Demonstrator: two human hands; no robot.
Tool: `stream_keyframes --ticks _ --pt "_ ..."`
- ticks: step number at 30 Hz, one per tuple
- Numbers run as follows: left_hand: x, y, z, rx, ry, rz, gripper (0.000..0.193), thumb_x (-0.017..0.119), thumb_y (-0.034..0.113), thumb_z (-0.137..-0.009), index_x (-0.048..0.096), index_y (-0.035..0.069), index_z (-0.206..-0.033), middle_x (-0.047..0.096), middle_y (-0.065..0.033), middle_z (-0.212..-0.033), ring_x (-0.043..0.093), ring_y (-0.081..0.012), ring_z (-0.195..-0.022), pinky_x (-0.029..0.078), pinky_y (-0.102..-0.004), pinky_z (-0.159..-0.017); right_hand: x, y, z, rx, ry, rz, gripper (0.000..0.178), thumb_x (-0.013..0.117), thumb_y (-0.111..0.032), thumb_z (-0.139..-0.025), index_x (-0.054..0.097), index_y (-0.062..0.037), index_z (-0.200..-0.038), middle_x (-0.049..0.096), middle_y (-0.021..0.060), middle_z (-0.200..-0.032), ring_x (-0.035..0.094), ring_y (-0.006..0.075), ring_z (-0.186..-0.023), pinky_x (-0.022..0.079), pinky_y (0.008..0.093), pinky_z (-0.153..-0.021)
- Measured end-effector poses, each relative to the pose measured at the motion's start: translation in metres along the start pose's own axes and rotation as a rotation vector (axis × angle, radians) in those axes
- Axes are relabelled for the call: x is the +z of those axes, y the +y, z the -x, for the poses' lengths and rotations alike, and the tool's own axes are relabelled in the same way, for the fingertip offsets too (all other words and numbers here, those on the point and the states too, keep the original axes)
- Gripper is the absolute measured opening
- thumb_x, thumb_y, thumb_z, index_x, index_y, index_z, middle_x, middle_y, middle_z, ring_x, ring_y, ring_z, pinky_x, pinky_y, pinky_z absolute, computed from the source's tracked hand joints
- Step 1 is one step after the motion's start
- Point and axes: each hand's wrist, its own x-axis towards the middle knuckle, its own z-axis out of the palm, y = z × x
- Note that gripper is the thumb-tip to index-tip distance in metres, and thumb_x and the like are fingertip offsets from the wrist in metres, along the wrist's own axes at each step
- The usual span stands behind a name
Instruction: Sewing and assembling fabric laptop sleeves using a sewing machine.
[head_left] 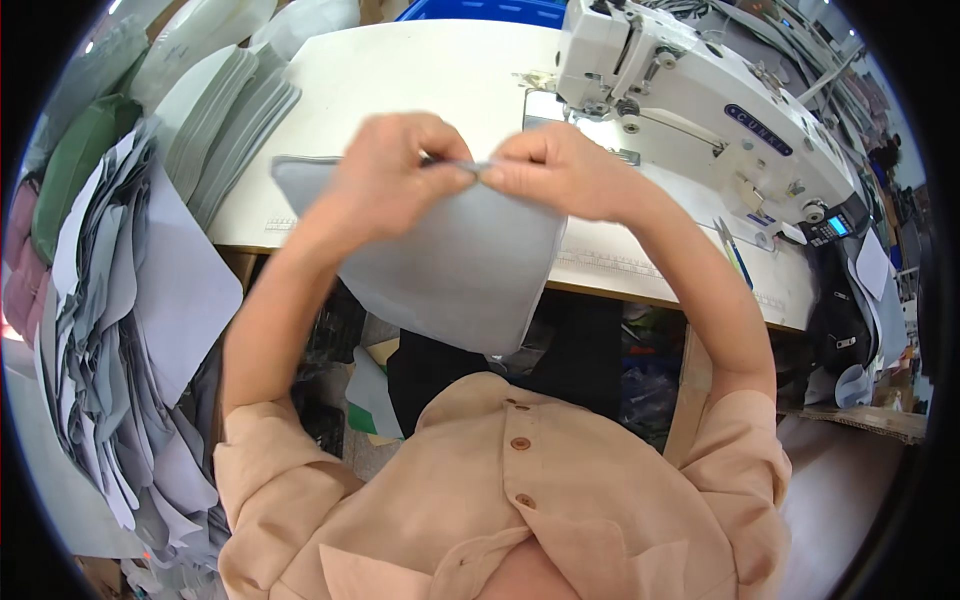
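A grey fabric panel with stitched edges hangs from both my hands, over the front edge of the white sewing table. My left hand pinches its upper edge between thumb and fingers. Right beside it, my right hand grips the same edge, the two thumb tips nearly meeting. Both hands are slightly blurred. Just beyond my right hand stands a white industrial sewing machine, its needle area apart from the panel.
Stacked grey panels stand at the table's left. A thick bundle of grey and white cut pieces hangs nearer on the left. Snips lie on the table's right, near a small control panel. A blue crate sits behind.
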Motion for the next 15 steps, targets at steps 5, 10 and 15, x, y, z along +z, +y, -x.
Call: stream_keyframes --ticks 5,10,15 --pt "-0.042 0.056 -0.046 0.218 0.051 -0.575 0.009 0.06 0.007 -0.068 0.059 0.004 -0.076 0.057 -0.0038 -0.075 0.053 -0.0153 -0.073 0.04 -0.0294 -0.067 -0.011 -0.025 -0.013 -0.193 0.426 -0.201 0.027 0.054 -0.022 -0.079 0.058 0.0025 -0.067 0.046 0.0019 -0.049 0.041 0.0068 -0.048 0.033 0.0253 -0.044" --pt "0.052 0.004 -0.082 0.685 0.369 -1.111 0.014 0.06 0.013 -0.069 0.059 0.01 -0.083 0.056 -0.0031 -0.094 0.051 -0.0194 -0.091 0.035 -0.0403 -0.076 0.032 0.064 -0.009 0.173 0.926 -0.313 0.03 0.052 -0.021 -0.08 0.058 0.0063 -0.068 0.051 0.0082 -0.051 0.045 0.0109 -0.046 0.037 0.0274 -0.043" --pt "0.142 -0.065 -0.041 0.114 -0.013 -0.671 0.017 0.053 0.023 -0.079 0.058 0.017 -0.094 0.051 -0.0024 -0.11 0.042 -0.0217 -0.109 0.031 -0.048 -0.08 0.05 0.12 0.025 0.714 0.673 -0.424 0.03 0.049 -0.021 -0.08 0.06 0.005 -0.069 0.057 0.014 -0.06 0.058 0.0178 -0.051 0.046 0.0295 -0.042"
